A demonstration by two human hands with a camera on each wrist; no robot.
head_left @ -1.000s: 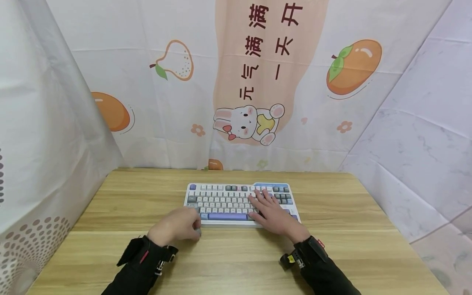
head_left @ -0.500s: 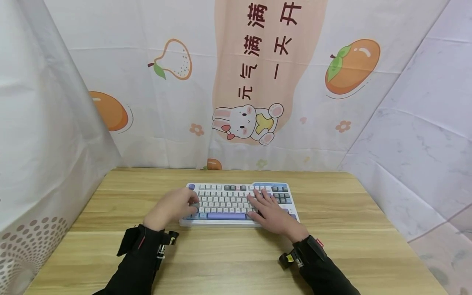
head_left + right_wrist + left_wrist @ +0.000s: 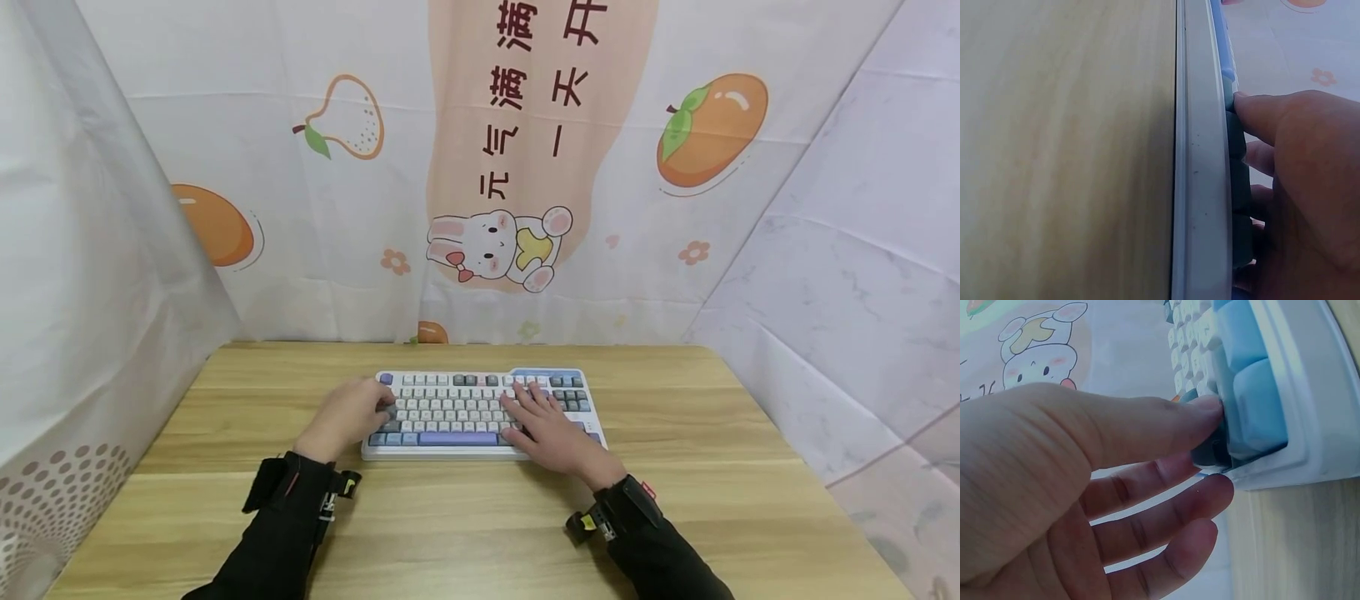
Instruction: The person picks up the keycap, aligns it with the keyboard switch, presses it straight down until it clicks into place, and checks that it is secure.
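A white keyboard (image 3: 450, 454) with white, grey and blue keys and a purple space bar (image 3: 457, 438) lies on the table. My left hand (image 3: 347, 417) is at its left edge. In the left wrist view, the thumb (image 3: 1179, 419) and index finger pinch a dark grey keycap (image 3: 1212, 452) beside the light blue keys (image 3: 1260, 403); the thumb covers part of it. The other fingers are bent below, past the keyboard's side. My right hand (image 3: 558, 437) rests with spread fingers over the right-hand keys, its thumb (image 3: 1260, 115) near the front row.
The wooden table (image 3: 465, 525) extends around the keyboard. A printed white curtain (image 3: 360, 225) hangs behind its far edge, with more sheets on the left and right. Black straps with small cameras (image 3: 348, 483) sit on both wrists.
My left hand has moved from the keyboard's front left corner, where it held a small grey keycap, forward and left to the left edge. My right hand stays in place.
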